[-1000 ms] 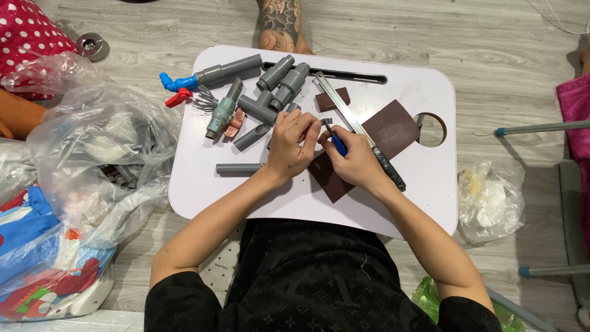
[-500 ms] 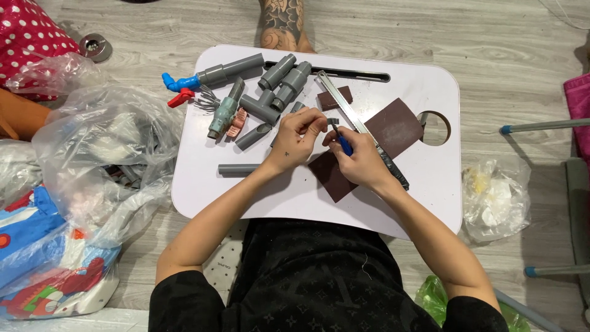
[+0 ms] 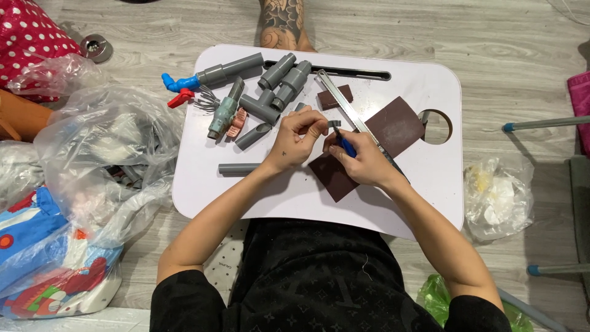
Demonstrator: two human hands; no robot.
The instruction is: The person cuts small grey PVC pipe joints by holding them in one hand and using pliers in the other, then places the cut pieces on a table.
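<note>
Pinching a small grey plastic pipe piece between its fingertips, the left hand is held over the white lap table; a blue-handled tool is gripped in the closed right hand, above a brown sandpaper sheet.

white lap tray on wooden floor | on it: grey pipe fittings, metal ruler, brown sheets

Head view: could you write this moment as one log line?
left hand: pinching small grey pipe piece | right hand: gripping blue-handled tool, tip at piece | below: brown sheet on white tray
</note>
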